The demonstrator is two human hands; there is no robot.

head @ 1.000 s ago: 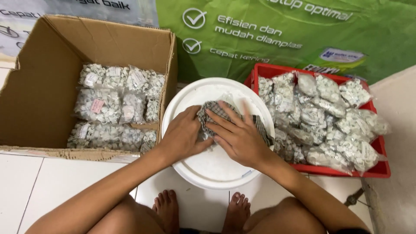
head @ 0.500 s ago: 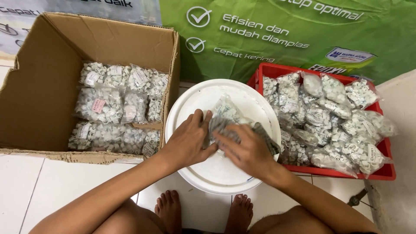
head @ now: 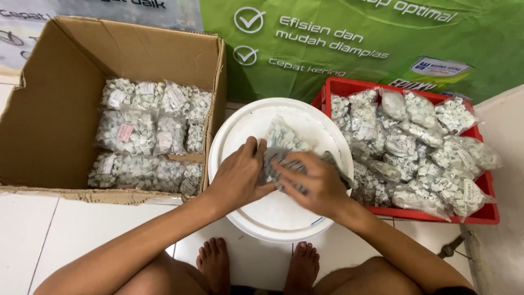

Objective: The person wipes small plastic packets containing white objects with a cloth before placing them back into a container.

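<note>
Left of the grip, a brown cardboard box (head: 65, 109) holds neat rows of filled packets. The left hand (head: 237, 177) and right hand (head: 314, 186) pinch one clear plastic packet of small pale rings (head: 281, 143) on the round white plastic lid (head: 273, 213) — flattening it, I judge; next it needs lifting. Right, crinkly packets heap in a red plastic crate (head: 486, 214).

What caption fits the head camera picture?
Two hands press small plastic bags on a white bucket lid.

Bare forearms, bare feet, no sleeves, dark shorts edge
</note>
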